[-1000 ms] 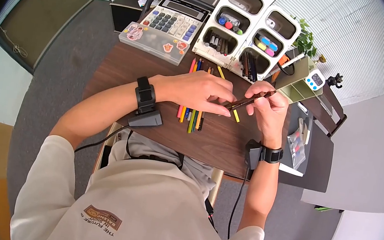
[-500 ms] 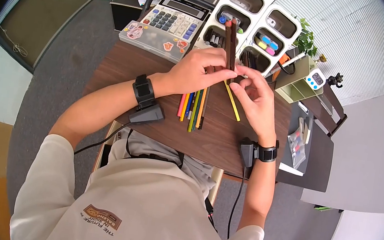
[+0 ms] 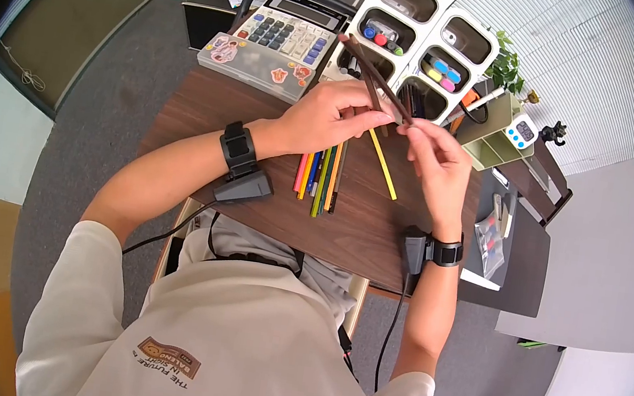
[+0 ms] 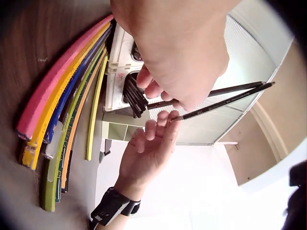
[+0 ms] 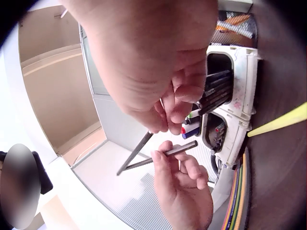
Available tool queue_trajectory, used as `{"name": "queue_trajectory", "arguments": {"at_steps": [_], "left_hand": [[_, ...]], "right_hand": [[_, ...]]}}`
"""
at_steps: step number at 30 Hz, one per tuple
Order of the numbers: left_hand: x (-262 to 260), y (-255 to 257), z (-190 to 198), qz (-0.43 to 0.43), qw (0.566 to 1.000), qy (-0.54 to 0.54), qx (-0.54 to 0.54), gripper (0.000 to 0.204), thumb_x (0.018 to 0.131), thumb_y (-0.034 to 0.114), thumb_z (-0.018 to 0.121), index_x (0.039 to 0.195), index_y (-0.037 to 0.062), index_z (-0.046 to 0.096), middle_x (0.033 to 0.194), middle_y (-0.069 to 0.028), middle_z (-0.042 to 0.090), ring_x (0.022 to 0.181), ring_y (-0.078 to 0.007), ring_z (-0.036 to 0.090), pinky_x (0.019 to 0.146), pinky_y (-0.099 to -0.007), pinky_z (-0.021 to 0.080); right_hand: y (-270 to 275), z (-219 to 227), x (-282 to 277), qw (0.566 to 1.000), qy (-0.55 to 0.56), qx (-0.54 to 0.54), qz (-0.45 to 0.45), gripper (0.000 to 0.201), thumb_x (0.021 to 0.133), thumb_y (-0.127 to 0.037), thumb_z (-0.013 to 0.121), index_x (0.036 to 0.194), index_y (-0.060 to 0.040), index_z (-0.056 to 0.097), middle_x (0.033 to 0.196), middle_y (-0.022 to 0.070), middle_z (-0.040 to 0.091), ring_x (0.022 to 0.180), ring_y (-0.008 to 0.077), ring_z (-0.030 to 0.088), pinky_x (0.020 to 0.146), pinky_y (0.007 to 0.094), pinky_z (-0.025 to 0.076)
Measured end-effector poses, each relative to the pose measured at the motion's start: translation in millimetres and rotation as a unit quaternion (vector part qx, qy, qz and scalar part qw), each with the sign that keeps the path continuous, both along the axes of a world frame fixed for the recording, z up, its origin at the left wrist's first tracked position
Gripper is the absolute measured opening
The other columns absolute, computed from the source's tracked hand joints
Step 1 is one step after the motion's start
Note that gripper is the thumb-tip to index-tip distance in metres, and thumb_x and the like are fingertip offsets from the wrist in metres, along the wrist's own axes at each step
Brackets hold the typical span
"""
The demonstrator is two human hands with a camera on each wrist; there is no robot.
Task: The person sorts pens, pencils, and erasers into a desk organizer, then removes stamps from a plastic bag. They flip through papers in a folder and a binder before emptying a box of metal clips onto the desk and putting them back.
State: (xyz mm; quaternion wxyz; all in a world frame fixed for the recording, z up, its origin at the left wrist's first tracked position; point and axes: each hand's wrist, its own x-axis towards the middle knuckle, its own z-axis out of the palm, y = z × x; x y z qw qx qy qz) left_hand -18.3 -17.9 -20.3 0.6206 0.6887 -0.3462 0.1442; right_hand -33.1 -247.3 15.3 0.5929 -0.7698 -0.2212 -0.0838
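Observation:
My left hand [image 3: 331, 120] pinches a dark brown pencil [image 5: 180, 149] between thumb and fingers, above the wooden table. Close on its right, my right hand [image 3: 441, 170] pinches a second dark pencil [image 4: 223, 102] by its near end. Both pencils slant up and away, their far ends converging in the wrist views. Below the left hand, several coloured pencils [image 3: 322, 187] lie side by side in a row, pink, yellow, blue, green and orange among them. A single yellow pencil [image 3: 386, 173] lies apart, between this row and the right hand.
Behind the hands stands a white organizer [image 3: 422, 48] holding markers, highlighters and dark pens. A calculator [image 3: 286, 38] and a stickered clear case [image 3: 254, 69] are at the back left. A green box [image 3: 492, 145] with a small timer [image 3: 519, 132] stands to the right.
The dark pencils swung from low between the hands to pointing up and away. Since half a second ago, the right hand has drawn right, and the pencils now lean left and spread apart.

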Motion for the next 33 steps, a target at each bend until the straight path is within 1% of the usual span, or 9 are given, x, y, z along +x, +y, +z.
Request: {"name": "queue_trajectory", "arguments": {"at_steps": [2, 5, 10, 16, 19, 21, 22, 25, 33], "left_hand": [[-0.3, -1.1, -1.6, 0.004, 1.000, 0.010, -0.020, 0.018, 0.102, 0.017, 0.069, 0.113, 0.0038, 0.075, 0.089, -0.0025, 0.070, 0.069, -0.0075, 0.058, 0.061, -0.0251, 0.047], [2.8, 3.0, -2.5, 0.020, 0.999, -0.031, 0.029, 0.017, 0.102, 0.012, 0.067, 0.112, 0.0008, 0.074, 0.095, -0.0045, 0.070, 0.070, -0.0078, 0.064, 0.061, -0.0238, 0.051], [7.1, 4.8, -4.7, 0.039, 0.997, -0.034, 0.051, 0.016, 0.102, 0.012, 0.067, 0.111, 0.0008, 0.075, 0.096, -0.0042, 0.071, 0.070, -0.0077, 0.064, 0.060, -0.0237, 0.050], [9.1, 5.9, -7.5, 0.045, 0.996, -0.040, 0.067, 0.016, 0.101, 0.012, 0.068, 0.110, 0.0012, 0.075, 0.096, -0.0046, 0.072, 0.071, -0.0083, 0.064, 0.062, -0.0241, 0.049], [7.9, 5.8, -6.9, 0.048, 0.996, -0.037, 0.071, 0.016, 0.101, 0.013, 0.068, 0.110, 0.0017, 0.076, 0.096, -0.0046, 0.072, 0.073, -0.0084, 0.064, 0.063, -0.0244, 0.049], [6.9, 4.9, -6.2, 0.046, 0.996, -0.029, 0.067, 0.016, 0.101, 0.013, 0.069, 0.110, 0.0020, 0.076, 0.097, -0.0045, 0.072, 0.073, -0.0084, 0.063, 0.063, -0.0245, 0.049], [6.5, 4.6, -5.8, 0.044, 0.997, -0.028, 0.061, 0.016, 0.101, 0.013, 0.069, 0.110, 0.0022, 0.076, 0.097, -0.0045, 0.072, 0.073, -0.0085, 0.063, 0.063, -0.0245, 0.049], [6.8, 4.2, -6.1, 0.047, 0.997, -0.035, 0.059, 0.016, 0.101, 0.013, 0.069, 0.110, 0.0027, 0.076, 0.097, -0.0041, 0.073, 0.073, -0.0086, 0.062, 0.064, -0.0246, 0.049], [5.1, 5.2, -3.7, 0.054, 0.995, -0.032, 0.074, 0.015, 0.100, 0.014, 0.070, 0.109, 0.0036, 0.077, 0.095, -0.0031, 0.072, 0.074, -0.0083, 0.061, 0.064, -0.0250, 0.048]], "right_hand": [[-5.0, 6.0, -0.2, 1.000, 0.015, 0.012, -0.017, 0.021, 0.101, -0.012, 0.069, 0.118, -0.0004, 0.074, 0.091, 0.0026, 0.076, 0.060, 0.0029, 0.053, 0.053, 0.0188, 0.040], [-21.0, 11.4, 7.9, 0.991, -0.029, 0.118, -0.051, 0.021, 0.105, -0.013, 0.064, 0.116, 0.0010, 0.074, 0.091, 0.0080, 0.075, 0.059, 0.0028, 0.049, 0.048, 0.0193, 0.036], [-42.9, 13.7, 17.2, 0.942, -0.096, 0.295, -0.125, 0.023, 0.105, -0.019, 0.065, 0.116, 0.0011, 0.070, 0.085, 0.0054, 0.070, 0.061, 0.0037, 0.052, 0.045, 0.0186, 0.033], [-51.9, 21.7, 16.6, 0.910, -0.180, 0.325, -0.186, 0.022, 0.106, -0.018, 0.063, 0.115, 0.0019, 0.069, 0.079, 0.0029, 0.065, 0.059, 0.0040, 0.052, 0.045, 0.0184, 0.032], [-48.8, 20.8, 15.5, 0.913, -0.210, 0.260, -0.232, 0.021, 0.105, -0.015, 0.064, 0.114, 0.0027, 0.070, 0.080, 0.0032, 0.066, 0.059, 0.0038, 0.052, 0.046, 0.0182, 0.035], [-41.5, 19.5, 13.8, 0.927, -0.218, 0.156, -0.262, 0.019, 0.102, -0.012, 0.068, 0.113, 0.0026, 0.073, 0.084, 0.0045, 0.069, 0.060, 0.0034, 0.054, 0.049, 0.0174, 0.038], [-42.1, 16.5, 11.2, 0.936, -0.198, 0.120, -0.267, 0.018, 0.100, -0.010, 0.071, 0.113, 0.0012, 0.075, 0.090, 0.0045, 0.072, 0.068, 0.0042, 0.060, 0.057, 0.0180, 0.045], [-38.7, 10.2, 16.1, 0.950, -0.177, -0.001, -0.259, 0.016, 0.098, -0.011, 0.074, 0.111, -0.0038, 0.078, 0.096, 0.0021, 0.074, 0.081, 0.0064, 0.065, 0.069, 0.0207, 0.052], [-33.9, -1.6, 24.6, 0.961, -0.089, -0.148, -0.215, 0.020, 0.097, -0.015, 0.074, 0.114, -0.0039, 0.078, 0.091, 0.0057, 0.077, 0.080, 0.0089, 0.068, 0.074, 0.0268, 0.055]]}}
